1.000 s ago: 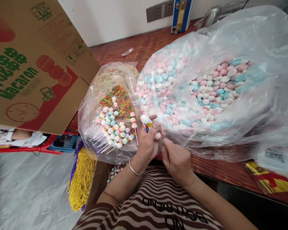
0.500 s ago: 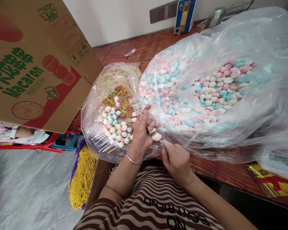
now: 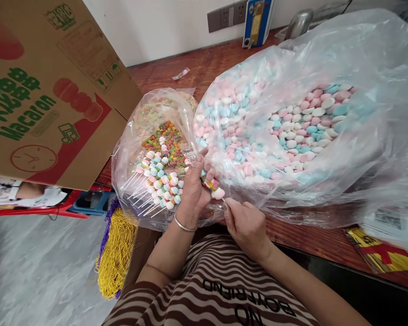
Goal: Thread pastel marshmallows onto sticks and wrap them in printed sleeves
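Observation:
Between my hands is a marshmallow skewer (image 3: 218, 194), a white stick with a pale pink marshmallow at its near end and a red-and-yellow piece beside it. My left hand (image 3: 196, 183) is curled around the upper part, its thumb raised, and hides some of the pieces. The bare stick end is pinched by my right hand (image 3: 246, 222) between thumb and fingers. To the left of my left hand lie several finished-looking marshmallow skewers (image 3: 161, 181), sticks toward me, on an open clear bag of ring-shaped candies (image 3: 166, 140). A large clear bag of pink, white and blue marshmallows (image 3: 295, 127) spreads to the right.
A tall Macaron cardboard box (image 3: 47, 99) stands at the left of the wooden table (image 3: 211, 56). Gold bead strings (image 3: 117, 253) hang below it. A blue box (image 3: 257, 22) and a metal cup (image 3: 299, 23) are at the back. A yellow-and-red packet (image 3: 382, 253) lies right.
The red-and-yellow piece beside the end marshmallow shows more clearly now. Both hands keep their grip on the skewer. The whole view has shifted slightly.

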### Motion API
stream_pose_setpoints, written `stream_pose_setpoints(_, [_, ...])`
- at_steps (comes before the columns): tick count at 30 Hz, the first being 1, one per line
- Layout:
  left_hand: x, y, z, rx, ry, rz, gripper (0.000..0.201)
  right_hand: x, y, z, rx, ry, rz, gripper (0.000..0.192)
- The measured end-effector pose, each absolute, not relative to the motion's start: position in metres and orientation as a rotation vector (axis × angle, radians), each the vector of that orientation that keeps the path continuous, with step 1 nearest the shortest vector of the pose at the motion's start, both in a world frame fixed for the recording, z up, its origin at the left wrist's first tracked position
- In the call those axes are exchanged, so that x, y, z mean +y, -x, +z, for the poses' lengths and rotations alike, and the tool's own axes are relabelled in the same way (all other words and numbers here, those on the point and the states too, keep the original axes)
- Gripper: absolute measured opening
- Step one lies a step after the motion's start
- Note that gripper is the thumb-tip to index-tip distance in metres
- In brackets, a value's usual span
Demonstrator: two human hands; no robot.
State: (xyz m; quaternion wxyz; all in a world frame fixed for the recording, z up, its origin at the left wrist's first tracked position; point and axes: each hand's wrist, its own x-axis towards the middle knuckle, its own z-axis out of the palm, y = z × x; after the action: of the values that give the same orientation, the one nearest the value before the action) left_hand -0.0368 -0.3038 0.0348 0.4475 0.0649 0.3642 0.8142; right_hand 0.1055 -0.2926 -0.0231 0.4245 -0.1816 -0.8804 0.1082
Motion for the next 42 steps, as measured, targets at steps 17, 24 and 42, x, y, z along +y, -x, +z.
stream_pose_setpoints(17, [-0.317,0.033,0.032,0.904,-0.092,1.904,0.034,-0.286,-0.105,-0.008,-1.251,0.583,2.341,0.032])
stream_pose_setpoints(24, [-0.311,0.032,0.034,0.949,0.118,1.742,0.033,-0.285,-0.106,-0.005,-0.803,0.442,2.696,0.029])
stream_pose_setpoints(42, [-0.317,0.032,0.021,1.187,-0.207,1.836,0.053,-0.285,-0.11,-0.007,-1.391,0.661,2.189,0.03])
